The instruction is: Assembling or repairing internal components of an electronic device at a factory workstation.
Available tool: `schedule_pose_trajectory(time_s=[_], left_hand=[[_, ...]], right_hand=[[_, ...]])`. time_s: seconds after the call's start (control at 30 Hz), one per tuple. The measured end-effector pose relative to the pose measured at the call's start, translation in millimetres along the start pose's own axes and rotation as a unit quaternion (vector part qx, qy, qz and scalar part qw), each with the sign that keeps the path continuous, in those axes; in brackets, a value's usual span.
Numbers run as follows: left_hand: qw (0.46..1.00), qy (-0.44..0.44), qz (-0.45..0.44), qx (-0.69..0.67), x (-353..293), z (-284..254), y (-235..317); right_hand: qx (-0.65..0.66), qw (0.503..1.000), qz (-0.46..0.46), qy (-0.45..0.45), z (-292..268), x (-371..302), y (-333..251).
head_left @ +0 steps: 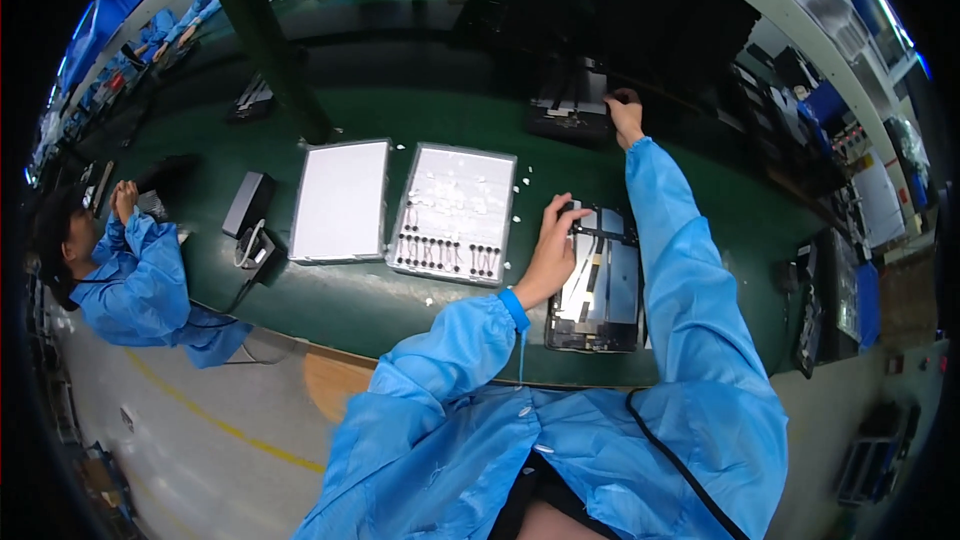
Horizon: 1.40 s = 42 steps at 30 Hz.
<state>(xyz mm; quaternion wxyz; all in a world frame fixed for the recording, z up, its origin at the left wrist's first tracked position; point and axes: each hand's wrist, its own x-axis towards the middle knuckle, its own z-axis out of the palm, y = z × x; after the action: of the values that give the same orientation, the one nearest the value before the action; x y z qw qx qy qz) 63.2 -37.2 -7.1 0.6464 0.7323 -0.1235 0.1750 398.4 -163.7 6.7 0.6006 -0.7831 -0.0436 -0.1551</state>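
- Where stuff is: the flat rectangular black-framed device with silvery-grey inner panels (621, 285) lies on the glossy dark green bench (395, 315), right by the near edge. A similar flat dark device with a grey panel (568, 120) lies farther up.
- Bare left hand (546, 258), blue sleeve: fingers spread at the near device's upper-left corner. Can't tell if they're pinching something or just resting.
- Bare right hand (626, 117): stretched out, fingers bent at the far device's right edge. Can't tell if that's a real grip or only a touch.
- Imo keep the left fingertips light and on the frame; the thin dark strips down the middle look easy to snag.
- On the far one, I'd handle it by the rim, keep it level and not drag it.
- Watch that left elbow around the shallow clear-rimmed tray of small black round parts (453, 210), they'd probably scatter easily.
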Motion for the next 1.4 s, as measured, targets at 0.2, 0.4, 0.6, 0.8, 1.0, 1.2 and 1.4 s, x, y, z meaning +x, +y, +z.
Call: schedule_pose_trajectory(time_s=[0.2, 0.4, 0.6, 0.8, 1.0, 1.2, 1.4], left_hand=[[0.999, 0.020, 0.024, 0.024, -1.0, 1.5, -7.7], [0.991, -0.012, 0.074, 0.110, 9.5, -22.3, 26.7], [0.938, -0.267, 0.160, 0.153, 22.2, 10.8, 48.4], [0.807, -0.443, 0.181, 0.346, 4.8, 64.5, 59.8], [0.766, -0.451, 0.163, 0.428, 3.3, 70.0, 64.7], [0.775, -0.433, 0.176, 0.426, -1.1, 64.0, 59.2], [0.771, -0.427, 0.198, 0.429, 1.5, 61.1, 59.0]], right_hand=[[-0.143, 0.952, -0.166, -0.214, -111.2, -43.1, -31.2], [-0.066, 0.981, -0.124, -0.133, -241.5, -159.7, 4.3], [-0.014, 0.992, -0.121, -0.009, -272.2, -176.3, 18.6], [0.124, 0.991, 0.012, -0.036, -273.6, -199.7, -2.5], [0.110, 0.943, 0.101, -0.297, -272.6, -252.1, -25.4], [0.079, 0.945, 0.063, -0.310, -266.0, -260.1, -16.1], [0.029, 0.945, 0.035, -0.325, -261.8, -253.7, -19.4]])
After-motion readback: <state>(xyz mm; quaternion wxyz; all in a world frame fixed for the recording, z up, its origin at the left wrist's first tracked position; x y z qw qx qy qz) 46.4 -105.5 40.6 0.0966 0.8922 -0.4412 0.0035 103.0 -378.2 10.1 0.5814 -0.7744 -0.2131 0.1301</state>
